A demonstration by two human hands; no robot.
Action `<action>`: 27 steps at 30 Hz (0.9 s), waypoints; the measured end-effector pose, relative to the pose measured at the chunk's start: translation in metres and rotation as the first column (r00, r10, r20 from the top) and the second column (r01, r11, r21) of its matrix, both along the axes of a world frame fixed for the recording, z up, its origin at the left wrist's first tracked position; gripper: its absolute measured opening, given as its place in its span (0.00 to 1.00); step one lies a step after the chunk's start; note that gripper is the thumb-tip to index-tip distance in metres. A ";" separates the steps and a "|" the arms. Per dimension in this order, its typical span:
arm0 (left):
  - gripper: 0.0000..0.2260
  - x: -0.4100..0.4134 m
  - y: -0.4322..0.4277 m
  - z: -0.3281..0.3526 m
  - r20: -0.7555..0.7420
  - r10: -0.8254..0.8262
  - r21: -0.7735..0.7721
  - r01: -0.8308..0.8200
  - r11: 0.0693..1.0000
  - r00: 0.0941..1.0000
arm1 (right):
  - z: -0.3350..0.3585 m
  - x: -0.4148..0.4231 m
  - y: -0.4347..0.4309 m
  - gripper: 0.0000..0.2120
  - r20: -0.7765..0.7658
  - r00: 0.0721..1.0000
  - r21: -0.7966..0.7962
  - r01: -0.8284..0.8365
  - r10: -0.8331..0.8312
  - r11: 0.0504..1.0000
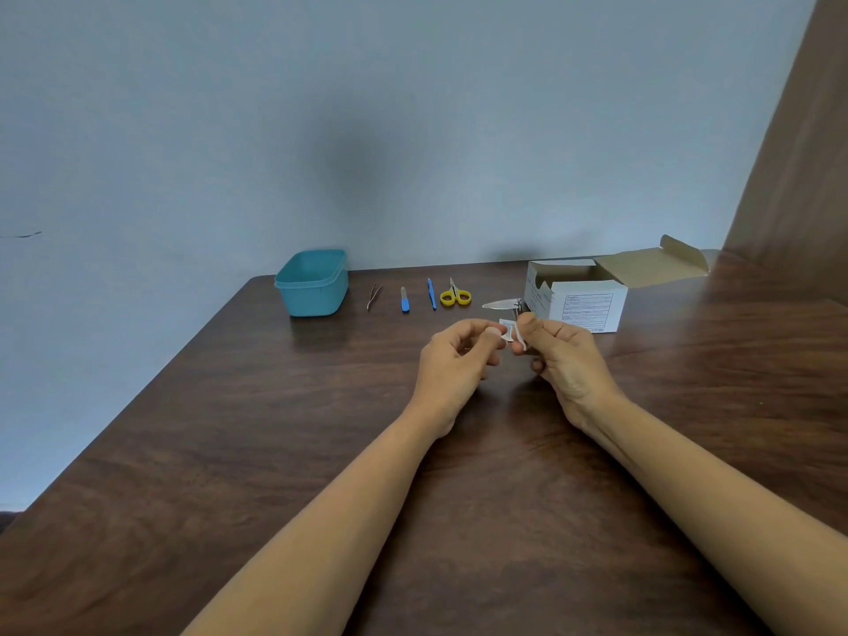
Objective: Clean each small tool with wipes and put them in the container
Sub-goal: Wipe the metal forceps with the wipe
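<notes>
Both hands pinch one wipe packet [508, 324], left hand [452, 360] and right hand [564, 355]; clipper [502, 305] lies just beyond, lengthwise left-right.

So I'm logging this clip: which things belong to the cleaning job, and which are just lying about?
Job:
wipe packet, held between left hand and right hand
tweezers
file
blue tool
scissors
clippers
tub
wipe box

Lying about:
nothing else on the table

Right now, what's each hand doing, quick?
Left hand: closed, pinching one end of the small white wipe packet.
Right hand: closed, pinching the packet's other end.
</notes>
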State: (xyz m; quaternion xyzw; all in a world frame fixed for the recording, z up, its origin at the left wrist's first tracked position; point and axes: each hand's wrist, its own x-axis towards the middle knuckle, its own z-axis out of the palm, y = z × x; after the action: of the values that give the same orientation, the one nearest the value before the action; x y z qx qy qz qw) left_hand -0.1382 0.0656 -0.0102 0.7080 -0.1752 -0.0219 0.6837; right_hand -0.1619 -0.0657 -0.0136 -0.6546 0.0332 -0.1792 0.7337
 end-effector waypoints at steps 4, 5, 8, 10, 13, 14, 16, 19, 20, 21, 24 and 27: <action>0.07 0.000 0.003 0.001 0.012 -0.032 -0.031 0.032 0.999 0.999 | 0.001 -0.001 0.002 0.13 0.016 1.000 -0.017 -0.023 0.024 1.000; 0.06 0.000 0.003 0.001 0.011 -0.036 -0.046 0.037 0.998 0.999 | 0.001 -0.002 0.002 0.13 0.016 1.000 -0.031 -0.025 0.025 0.999; 0.06 0.000 0.003 0.002 0.005 -0.038 -0.081 0.038 0.996 0.999 | 0.000 -0.002 0.002 0.12 0.022 1.000 -0.067 -0.018 0.019 0.998; 0.06 0.001 0.004 0.003 -0.001 -0.042 -0.110 0.042 0.993 0.999 | -0.002 -0.001 0.003 0.13 0.024 1.000 -0.106 -0.014 0.016 0.994; 0.06 0.002 0.006 0.002 -0.010 -0.056 -0.129 0.054 0.990 0.998 | -0.003 0.000 0.002 0.14 0.013 1.000 -0.147 0.002 0.000 0.989; 0.07 0.003 0.006 0.002 -0.012 -0.062 -0.131 0.060 0.990 0.998 | -0.003 0.000 0.002 0.15 0.012 1.000 -0.158 0.008 -0.006 0.987; 0.08 0.003 0.007 0.002 -0.020 -0.070 -0.127 0.067 0.990 0.997 | -0.002 -0.001 0.002 0.17 0.005 1.000 -0.175 0.020 -0.020 0.984; 0.07 0.003 0.007 0.003 -0.047 -0.082 -0.130 0.075 0.989 0.996 | -0.002 -0.002 0.002 0.24 -0.001 0.999 -0.193 0.046 -0.047 0.980; 0.07 0.002 0.007 0.004 -0.058 -0.083 -0.133 0.075 0.988 0.995 | -0.002 -0.003 0.002 0.26 -0.002 0.999 -0.208 0.053 -0.055 0.977; 0.06 0.002 0.006 0.004 -0.062 -0.083 -0.129 0.074 0.989 0.995 | -0.002 -0.003 0.002 0.27 -0.002 0.998 -0.222 0.059 -0.061 0.973; 0.06 0.002 0.005 0.004 -0.038 -0.079 -0.097 0.075 0.992 0.996 | -0.003 -0.003 0.005 0.26 -0.006 0.998 -0.223 0.062 -0.065 0.973; 0.07 0.001 0.004 0.003 -0.022 -0.067 -0.072 0.066 0.995 0.997 | -0.001 -0.005 0.006 0.22 -0.019 0.999 -0.192 0.024 -0.028 0.981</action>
State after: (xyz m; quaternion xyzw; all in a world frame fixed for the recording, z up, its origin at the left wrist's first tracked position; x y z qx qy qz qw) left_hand -0.1372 0.0695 -0.0069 0.6767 -0.1910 -0.0471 0.7095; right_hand -0.1669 -0.0596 -0.0147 -0.7238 0.0323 -0.1838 0.6643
